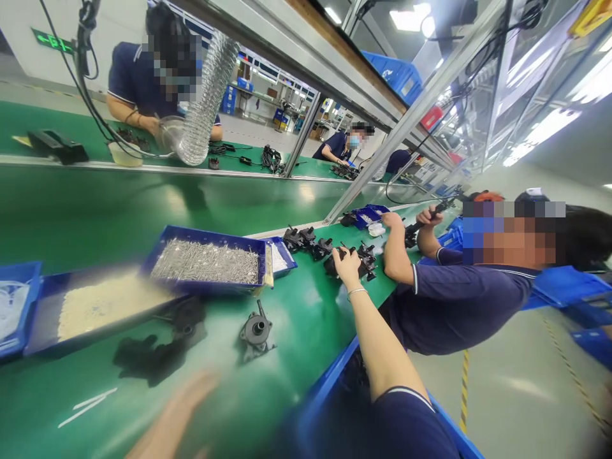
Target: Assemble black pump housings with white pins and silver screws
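At the end of its stretched arm, my right hand (348, 265) has its fingers curled over a black pump-like part (331, 266) in a cluster of similar black parts (306, 238). My left hand (194, 392) is low over the green bench, smeared by motion, so its fingers cannot be made out. A single black round-bodied part with a short spout (257, 331) stands beyond it. To the left, more black parts (157, 347) lie blurred on the bench. A blue bin (165, 280) full of small metal pins or screws is behind them.
A bin of cream-coloured small pieces (36, 331) and a blue bin with white items (19, 344) are at left. White strips (88, 407) lie on the bench (220, 408). A co-worker (468, 306) handles black parts at right. A blue crate (318, 398) stands below the edge.
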Tool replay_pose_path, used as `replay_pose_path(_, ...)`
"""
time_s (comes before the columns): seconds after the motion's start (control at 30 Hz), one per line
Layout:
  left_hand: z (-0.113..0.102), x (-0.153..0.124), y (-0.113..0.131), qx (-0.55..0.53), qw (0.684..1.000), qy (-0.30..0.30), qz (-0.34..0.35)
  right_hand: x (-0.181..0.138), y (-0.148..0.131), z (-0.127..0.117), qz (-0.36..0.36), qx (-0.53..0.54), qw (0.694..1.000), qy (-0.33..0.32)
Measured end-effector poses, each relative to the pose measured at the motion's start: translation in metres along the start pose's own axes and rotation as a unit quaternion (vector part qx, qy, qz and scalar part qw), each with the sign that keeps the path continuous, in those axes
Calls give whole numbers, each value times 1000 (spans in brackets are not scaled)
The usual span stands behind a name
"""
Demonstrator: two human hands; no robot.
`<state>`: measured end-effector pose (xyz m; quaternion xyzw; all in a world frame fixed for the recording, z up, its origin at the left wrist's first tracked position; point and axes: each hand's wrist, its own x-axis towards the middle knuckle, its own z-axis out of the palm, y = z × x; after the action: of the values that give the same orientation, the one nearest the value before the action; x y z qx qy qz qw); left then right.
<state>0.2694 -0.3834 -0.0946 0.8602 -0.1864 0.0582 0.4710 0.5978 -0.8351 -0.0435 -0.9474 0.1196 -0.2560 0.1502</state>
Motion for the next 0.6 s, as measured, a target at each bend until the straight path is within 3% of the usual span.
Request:
replay_pose_path(0.1,-7,2,13,48,998,-19,33,-14,1,-4,2,-17,1000,8)
replay_pose_path(0.23,-2,36,33,71,993,7,92,-37,-3,-15,-13,-33,999,10)
replay_pose_path(0.43,23,95,32,42,998,-20,51,-74,-17,-34,-62,-34,997,5)
replay_pose_path(0.6,26,93,27,29,998,-5,60,-112,-30,-41,-117,-31,993,-9)
